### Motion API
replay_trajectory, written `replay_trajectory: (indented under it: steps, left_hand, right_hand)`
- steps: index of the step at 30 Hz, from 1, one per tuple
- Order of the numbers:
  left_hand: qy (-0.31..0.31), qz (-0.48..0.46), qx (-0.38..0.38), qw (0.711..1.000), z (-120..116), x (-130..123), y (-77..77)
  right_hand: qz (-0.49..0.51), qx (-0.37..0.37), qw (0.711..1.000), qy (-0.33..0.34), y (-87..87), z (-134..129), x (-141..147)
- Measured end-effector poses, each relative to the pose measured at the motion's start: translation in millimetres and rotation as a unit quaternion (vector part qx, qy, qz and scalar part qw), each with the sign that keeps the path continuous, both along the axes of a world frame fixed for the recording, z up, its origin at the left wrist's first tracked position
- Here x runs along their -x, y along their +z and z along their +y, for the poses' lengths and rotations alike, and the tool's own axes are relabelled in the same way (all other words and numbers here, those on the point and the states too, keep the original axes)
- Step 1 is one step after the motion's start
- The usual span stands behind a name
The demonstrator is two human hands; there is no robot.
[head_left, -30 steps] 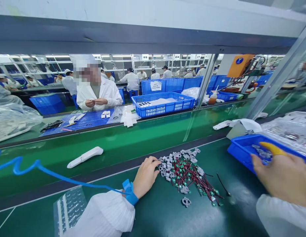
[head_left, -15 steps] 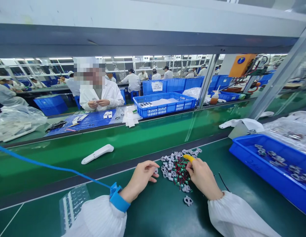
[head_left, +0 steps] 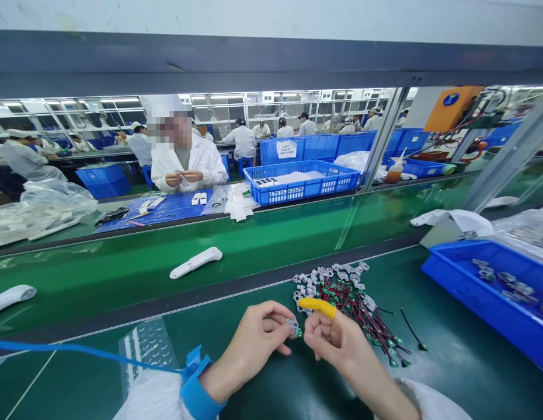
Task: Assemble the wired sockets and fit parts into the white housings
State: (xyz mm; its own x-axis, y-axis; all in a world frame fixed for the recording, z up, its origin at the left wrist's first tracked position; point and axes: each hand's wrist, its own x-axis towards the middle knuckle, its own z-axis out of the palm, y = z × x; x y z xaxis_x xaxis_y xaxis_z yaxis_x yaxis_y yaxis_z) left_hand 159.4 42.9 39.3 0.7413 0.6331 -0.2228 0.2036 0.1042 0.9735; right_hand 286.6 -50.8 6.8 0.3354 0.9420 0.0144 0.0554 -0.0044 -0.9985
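Note:
My left hand (head_left: 258, 335) pinches a small grey plastic ring part (head_left: 292, 325) between thumb and fingertips, with a bit of green circuit board (head_left: 299, 333) at its lower edge. Close beside it is my right hand (head_left: 344, 344), its thumb pressed to curled fingers; what they hold, if anything, is hidden. A yellow finger cot (head_left: 317, 306) covers its outstretched index finger. Just beyond both hands lies a heap of grey plastic ring parts (head_left: 315, 279). Small green boards with red and black wires (head_left: 376, 326) spread out to the right of that heap.
A blue tray (head_left: 486, 303) of grey parts stands at right. White curved handle shells (head_left: 197, 262) lie on the green conveyor (head_left: 263, 242). A blue wrist strap (head_left: 197, 388) trails a cord leftward. Bubble wrap (head_left: 146, 350) lies at left. A co-worker (head_left: 188, 157) sits opposite.
My right hand has drawn back from the heap to beside my left hand. The wired boards are now spread toward the right. Another white shell has appeared at the left on the conveyor.

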Motion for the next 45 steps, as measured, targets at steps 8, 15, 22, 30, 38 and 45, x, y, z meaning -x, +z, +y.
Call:
replay_trajectory:
  steps: [8, 15, 22, 30, 38, 45]
  left_hand:
    - [-0.010, 0.030, -0.059, 0.998, -5.3, 2.6, 6.1]
    - [-0.026, 0.029, -0.138, 0.990, -6.0, 6.0, 3.9]
    - [-0.019, 0.026, -0.101, 0.994, -11.6, 2.4, 4.1]
    - [-0.015, 0.012, -0.041, 0.999, -11.6, 3.8, 6.5]
    - [-0.022, -0.009, -0.055, 0.998, -13.9, 2.8, 4.0]
    - [-0.036, -0.001, -0.095, 0.995, -16.5, -2.3, -6.0]
  right_hand:
    - [0.034, 0.025, 0.999, -0.018, -0.9, 1.3, 7.3]
    - [-0.015, 0.047, 0.998, -0.036, 11.9, -0.8, 8.0]
    - [-0.042, 0.011, 0.996, -0.082, 13.8, -2.0, 12.1]
    - [-0.086, 0.003, 0.992, -0.096, 10.5, -2.4, 14.2]
    - [-0.118, 0.021, 0.990, -0.080, 6.6, -3.1, 13.3]
    - [-0.166, -0.012, 0.980, -0.106, -1.5, -3.0, 15.2]
